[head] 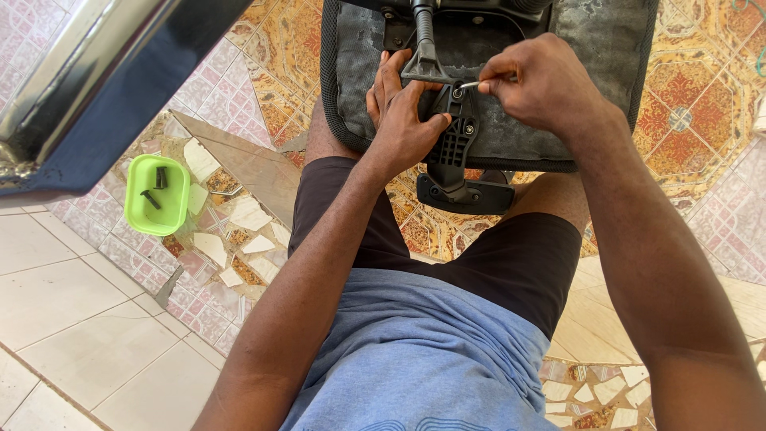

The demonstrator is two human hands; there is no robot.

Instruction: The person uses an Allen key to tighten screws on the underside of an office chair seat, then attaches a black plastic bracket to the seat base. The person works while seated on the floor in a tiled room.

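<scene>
Black plastic armrest bracket (455,148) on upturned seat underside (527,88), small silver key (469,84) at screw

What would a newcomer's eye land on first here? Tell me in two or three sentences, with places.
At top centre, the right hand pinches a small silver hex key at a bolt on a black plastic armrest bracket, while the left hand steadies that bracket against the underside of an office chair seat. At left, a bright green plastic lid on the tiled floor holds a few loose black bolts.
</scene>
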